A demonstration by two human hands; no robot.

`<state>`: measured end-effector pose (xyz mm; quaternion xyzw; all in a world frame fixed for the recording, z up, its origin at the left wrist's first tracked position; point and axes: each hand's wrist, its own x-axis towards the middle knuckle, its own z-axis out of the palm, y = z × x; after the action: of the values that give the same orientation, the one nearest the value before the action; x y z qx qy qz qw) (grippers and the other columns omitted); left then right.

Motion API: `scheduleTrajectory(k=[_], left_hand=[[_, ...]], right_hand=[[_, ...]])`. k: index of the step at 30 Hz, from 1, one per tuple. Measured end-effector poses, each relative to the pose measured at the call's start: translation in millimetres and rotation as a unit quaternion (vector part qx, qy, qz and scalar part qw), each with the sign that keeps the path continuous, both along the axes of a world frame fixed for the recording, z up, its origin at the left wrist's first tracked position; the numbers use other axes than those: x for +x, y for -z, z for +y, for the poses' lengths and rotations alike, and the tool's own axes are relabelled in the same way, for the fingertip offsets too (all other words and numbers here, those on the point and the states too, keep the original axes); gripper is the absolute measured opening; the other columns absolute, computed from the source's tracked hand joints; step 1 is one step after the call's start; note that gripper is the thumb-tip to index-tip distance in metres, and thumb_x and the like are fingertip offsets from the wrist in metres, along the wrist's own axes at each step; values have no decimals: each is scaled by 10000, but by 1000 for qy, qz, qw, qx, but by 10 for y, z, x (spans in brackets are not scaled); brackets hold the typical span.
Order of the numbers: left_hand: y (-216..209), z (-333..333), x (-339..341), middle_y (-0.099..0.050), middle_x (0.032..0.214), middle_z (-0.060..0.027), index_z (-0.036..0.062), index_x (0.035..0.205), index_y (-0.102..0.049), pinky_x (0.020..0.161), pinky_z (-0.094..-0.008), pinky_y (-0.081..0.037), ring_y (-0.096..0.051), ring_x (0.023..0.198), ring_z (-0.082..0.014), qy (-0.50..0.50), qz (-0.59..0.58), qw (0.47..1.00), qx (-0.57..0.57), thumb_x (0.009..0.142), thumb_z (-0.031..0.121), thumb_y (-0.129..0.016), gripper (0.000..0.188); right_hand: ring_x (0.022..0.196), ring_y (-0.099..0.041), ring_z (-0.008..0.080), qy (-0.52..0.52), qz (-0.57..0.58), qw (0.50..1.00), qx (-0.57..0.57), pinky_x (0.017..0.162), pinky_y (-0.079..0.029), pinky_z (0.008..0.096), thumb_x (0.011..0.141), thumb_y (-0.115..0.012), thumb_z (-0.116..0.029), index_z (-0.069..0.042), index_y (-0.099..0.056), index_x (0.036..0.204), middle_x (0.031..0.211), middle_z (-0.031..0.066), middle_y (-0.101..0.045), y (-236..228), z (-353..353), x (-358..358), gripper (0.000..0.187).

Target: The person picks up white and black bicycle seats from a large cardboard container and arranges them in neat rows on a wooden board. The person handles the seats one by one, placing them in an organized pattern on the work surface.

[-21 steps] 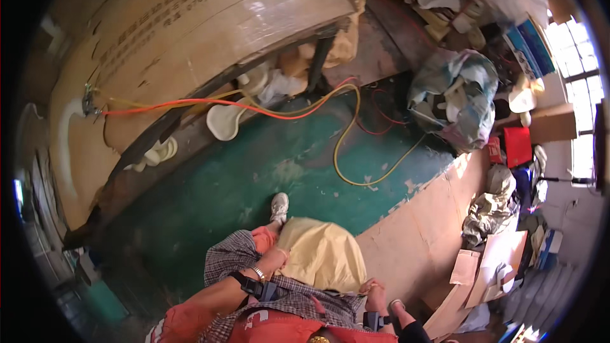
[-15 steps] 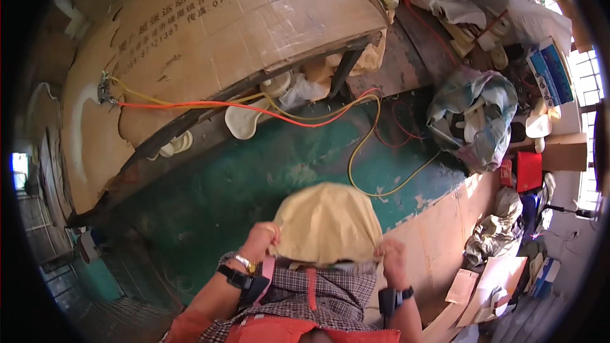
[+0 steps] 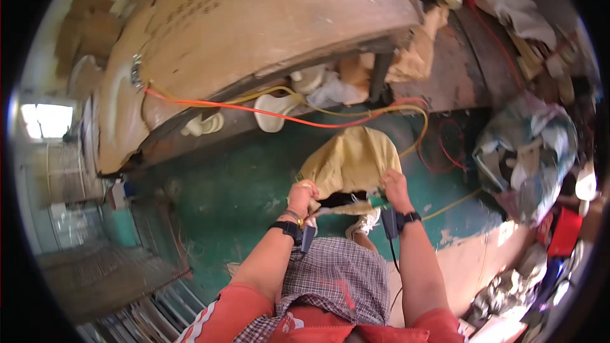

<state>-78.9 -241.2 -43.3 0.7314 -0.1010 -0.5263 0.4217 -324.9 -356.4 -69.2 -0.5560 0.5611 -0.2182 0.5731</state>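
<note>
A yellow-tan bag point(image 3: 352, 155) hangs in front of me over the green floor, its far side puffed up and its dark mouth gaping towards me. My left hand point(image 3: 302, 198) is closed on the left corner of its rim. On the right side my right hand point(image 3: 396, 190) grips the rim too, thumb and fingers pressed together. Both arms are stretched forward, with a dark device strapped at each wrist. What the bag holds, if anything, cannot be made out.
A cardboard-topped table point(image 3: 273, 19) stands ahead, with an orange hose point(image 3: 248, 113) and a yellow hose running off it. White moulded pieces point(image 3: 272, 114) sit below its edge. To the right is a filled plastic sack point(image 3: 527, 159); flattened cardboard point(image 3: 464, 267) lies nearby.
Both hands have moved forward, away from my body, carrying the bag. Its mouth now gapes where its face was spread out before. The view has shifted, and my shoe now shows.
</note>
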Motion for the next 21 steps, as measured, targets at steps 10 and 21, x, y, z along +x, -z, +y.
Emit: scheduleTrajectory(k=[10, 21], left_hand=[[-135, 898, 179, -481, 529, -94, 12, 551, -503, 555, -324, -418, -473, 524, -203, -145, 129, 980, 42, 574, -1, -411, 96], [-438, 956, 386, -487, 506, -44, 74, 514, -497, 421, -298, -345, -445, 433, -143, -201, 108, 973, -49, 805, 105, -456, 296]], right_hand=[[556, -514, 174, 177, -136, 959, 174, 525, -426, 297, 730, -408, -2, -26, -529, 625, 592, 97, -555, -226, 800, -366, 161], [498, -502, 211, 173, 21, 977, 122, 521, -441, 325, 692, -422, -13, -39, -479, 558, 507, 88, -473, -1326, 539, 189, 148]])
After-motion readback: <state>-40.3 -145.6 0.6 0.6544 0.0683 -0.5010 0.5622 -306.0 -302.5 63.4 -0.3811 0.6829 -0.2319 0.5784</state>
